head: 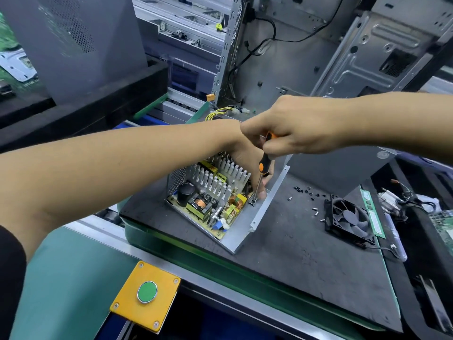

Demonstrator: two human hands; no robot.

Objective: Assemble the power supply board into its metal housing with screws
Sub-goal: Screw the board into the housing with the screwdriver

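Head cam: the power supply board (208,204), yellowish PCB w/ copper-wound coils, black cylindrical capacitor and finned aluminium heatsinks, is sitting inside the open metal housing (266,204), a bent grey sheet-steel box w/ a perforated side wall. Housing is resting on a dark, scuffed work mat (294,253), turned at an angle to the bench edge.

Right hand (301,128) is coming in from the right, fingers curled around the top of an orange-and-black screwdriver (263,168); its bare steel shaft is running down to a screw (253,201) at the board's corner nearest the housing's right wall. Left hand (250,163) is reaching across from the left into the housing, fingertips pinching the shaft low down, just above the tip.

Loose screws (306,191), small, dark and silver, are lying scattered on the mat right of the housing. Near them, a square black plastic cooling fan (348,220) is lying flat; a green RAM stick (372,212) is lying just beside it. Behind, a grey stamped-steel PC chassis (318,57) is standing w/ black cables hanging. Front left, a round green push button (147,292) on a yellow plate.
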